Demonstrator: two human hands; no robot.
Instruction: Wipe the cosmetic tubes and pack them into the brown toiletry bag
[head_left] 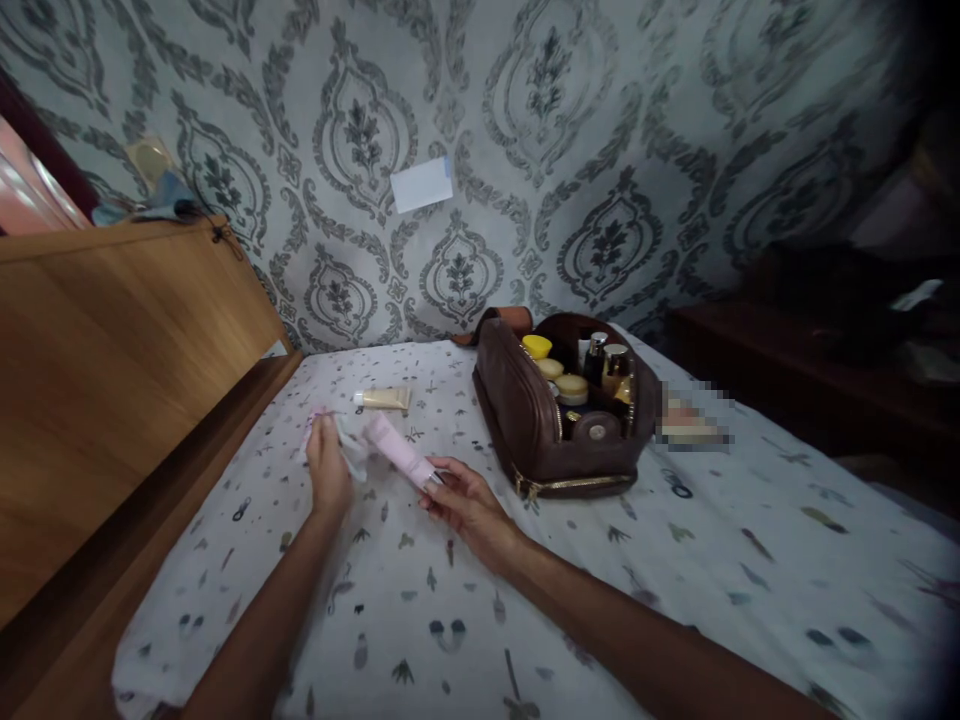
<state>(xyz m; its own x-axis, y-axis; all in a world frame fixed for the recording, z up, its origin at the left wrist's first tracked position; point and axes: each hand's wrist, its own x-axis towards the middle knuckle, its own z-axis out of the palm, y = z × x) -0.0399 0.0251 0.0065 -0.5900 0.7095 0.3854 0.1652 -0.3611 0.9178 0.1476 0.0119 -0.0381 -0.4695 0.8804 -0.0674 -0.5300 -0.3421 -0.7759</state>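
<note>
My right hand (469, 505) grips the capped end of a pale pink squeeze tube (399, 450), which slants up and to the left above the printed cloth. Bunched in my left hand (328, 460) is a thin white and pink wipe or cloth (352, 447), close beside the tube's far end; its exact kind I cannot make out. Just beyond lies a beige tube with a white cap (384, 399). To the right stands a brown toiletry bag (517, 400), unzipped, with several jars and bottles inside, among them a jar with a yellow lid (537, 346).
A white printed sheet (420, 620) covers the surface. Along the left runs a wooden panel (127, 370). A patterned wall (480, 200) rises behind, with a white card (422, 185) on it. A blurred-out flat item (690, 420) lies right of the bag.
</note>
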